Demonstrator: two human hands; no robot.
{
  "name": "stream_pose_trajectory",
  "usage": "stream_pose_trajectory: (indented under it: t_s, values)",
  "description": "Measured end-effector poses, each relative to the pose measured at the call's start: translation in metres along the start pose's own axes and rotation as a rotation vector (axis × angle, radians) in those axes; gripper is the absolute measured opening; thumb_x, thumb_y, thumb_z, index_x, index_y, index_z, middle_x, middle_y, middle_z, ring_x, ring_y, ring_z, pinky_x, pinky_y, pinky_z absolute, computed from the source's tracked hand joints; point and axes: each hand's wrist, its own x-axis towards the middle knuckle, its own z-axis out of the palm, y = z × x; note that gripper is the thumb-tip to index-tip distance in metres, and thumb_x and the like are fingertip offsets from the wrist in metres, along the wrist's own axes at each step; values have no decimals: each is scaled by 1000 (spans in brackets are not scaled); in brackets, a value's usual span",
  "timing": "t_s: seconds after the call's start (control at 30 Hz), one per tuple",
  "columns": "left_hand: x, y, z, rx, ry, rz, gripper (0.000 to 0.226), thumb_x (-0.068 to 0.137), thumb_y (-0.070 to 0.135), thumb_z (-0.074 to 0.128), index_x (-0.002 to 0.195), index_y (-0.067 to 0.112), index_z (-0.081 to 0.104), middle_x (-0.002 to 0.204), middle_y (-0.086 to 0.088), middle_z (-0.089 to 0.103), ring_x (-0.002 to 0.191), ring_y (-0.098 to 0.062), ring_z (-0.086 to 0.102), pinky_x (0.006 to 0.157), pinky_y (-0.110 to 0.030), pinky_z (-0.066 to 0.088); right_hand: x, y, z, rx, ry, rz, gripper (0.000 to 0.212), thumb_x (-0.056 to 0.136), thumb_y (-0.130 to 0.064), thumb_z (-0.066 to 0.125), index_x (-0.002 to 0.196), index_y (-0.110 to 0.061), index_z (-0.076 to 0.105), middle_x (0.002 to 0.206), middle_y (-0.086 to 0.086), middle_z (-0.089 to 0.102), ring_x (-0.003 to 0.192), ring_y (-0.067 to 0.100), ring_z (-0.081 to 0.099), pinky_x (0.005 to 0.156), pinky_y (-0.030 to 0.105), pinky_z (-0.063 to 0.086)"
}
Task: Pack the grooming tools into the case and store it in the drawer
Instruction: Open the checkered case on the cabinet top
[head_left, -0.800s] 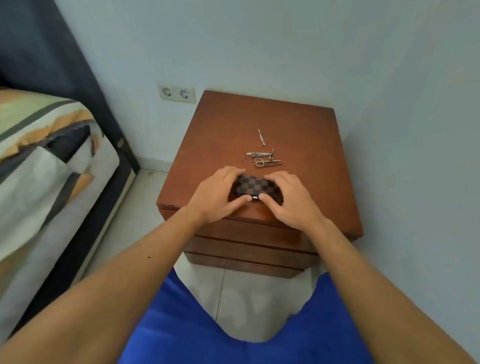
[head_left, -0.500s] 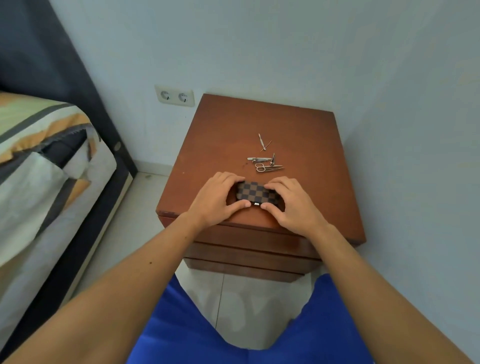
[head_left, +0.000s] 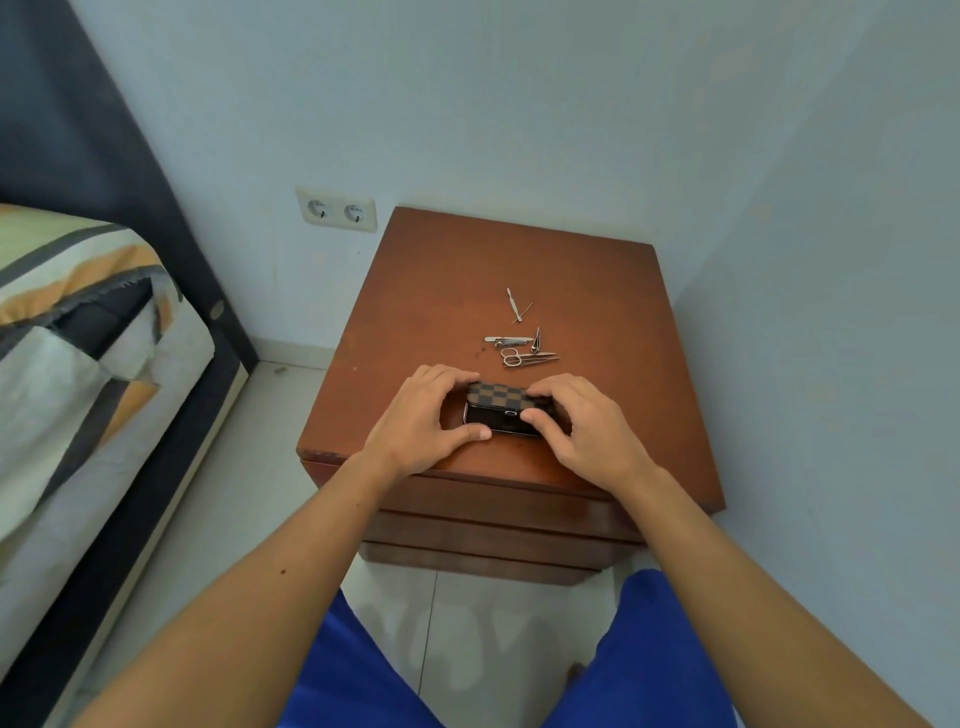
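A small brown checkered case (head_left: 503, 401) lies near the front edge of the wooden nightstand (head_left: 431, 291). My left hand (head_left: 422, 420) grips its left end and my right hand (head_left: 587, 431) its right end, thumbs on the dark front side by the clasp. The lid edge looks slightly raised. Behind the case lie metal grooming tools: small scissors (head_left: 524, 358), a nail clipper (head_left: 508, 340), a pointed tool (head_left: 536, 339) and a thin cuticle pusher (head_left: 513, 304) farther back.
Closed drawer fronts (head_left: 498, 519) run below the nightstand top. A bed with a striped cover (head_left: 78, 332) stands at the left, tiled floor (head_left: 249, 483) between. A double wall socket (head_left: 336, 210) is behind; a wall is close on the right.
The thumbs have shifted on the case's front and its dark front side now shows more, as if the lid is lifting. The camera view dropped slightly; the tools have not moved.
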Motion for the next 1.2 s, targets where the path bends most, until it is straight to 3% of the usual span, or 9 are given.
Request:
stream_pose_trajectory:
  t_s: [0.17, 0.27, 0.47, 0.6, 0.7, 0.8, 1.0, 1.2]
  values:
    - [-1, -1, 0, -70, 11, -45, 83, 79, 49, 93, 150, 23, 57, 130, 17, 64, 122, -7, 52, 107, -31, 46, 23, 4, -1, 85, 119, 66, 18, 104, -30, 63, 109, -19, 77, 101, -5, 73, 83, 10, 64, 75, 22, 50]
    - [-3, -4, -1, -92, -3, -59, 84, 82, 46, 91, 155, 22, 55, 136, 16, 65, 127, -6, 52, 108, -28, 44, 40, 8, 1, 128, 167, 146, 18, 103, -26, 64, 108, -18, 80, 95, -5, 69, 79, 7, 58, 72, 15, 43]
    - [-4, -3, -6, 12, -27, 48, 45, 100, 37, 76, 143, 25, 69, 144, 13, 65, 133, -4, 47, 115, -31, 43, 44, 18, -3, 158, 127, 347, 17, 100, -23, 69, 109, -20, 82, 96, -4, 72, 79, 7, 59, 74, 20, 44]
    - [-4, 0, -7, 50, -20, 62, 41, 105, 31, 69, 145, 22, 67, 146, 11, 65, 133, -8, 48, 115, -33, 43, 21, 26, -7, 223, 42, 430, 18, 95, -20, 75, 112, -23, 81, 89, -12, 75, 74, -5, 65, 71, 5, 46]
    - [-5, 5, -9, 81, -61, 34, 61, 100, 56, 68, 151, 24, 61, 150, 12, 61, 136, -7, 44, 116, -30, 40, 3, 25, -6, 231, 32, 406, 21, 92, -21, 78, 112, -27, 80, 93, -12, 75, 79, 5, 68, 70, 6, 45]
    - [-5, 7, -8, 105, -87, 35, 75, 94, 66, 70, 155, 24, 56, 154, 10, 58, 139, -9, 42, 116, -30, 37, -13, 22, -4, 234, 38, 344, 26, 89, -18, 82, 114, -23, 80, 94, -4, 70, 77, 13, 65, 72, 12, 49]
    - [-8, 5, -9, 134, -138, 41, 112, 72, 93, 68, 157, 22, 51, 157, 11, 52, 142, -10, 39, 123, -35, 35, -36, 13, -1, 236, 38, 302, 30, 85, -24, 87, 115, -21, 81, 93, -7, 70, 78, 12, 63, 75, 20, 52]
    - [-8, 7, -9, 137, -145, 48, 120, 65, 91, 75, 158, 21, 47, 158, 8, 47, 147, -11, 35, 125, -36, 34, -49, -2, 8, 196, 98, 286, 25, 84, -25, 88, 108, -20, 82, 88, -10, 70, 80, 6, 60, 75, 20, 48]
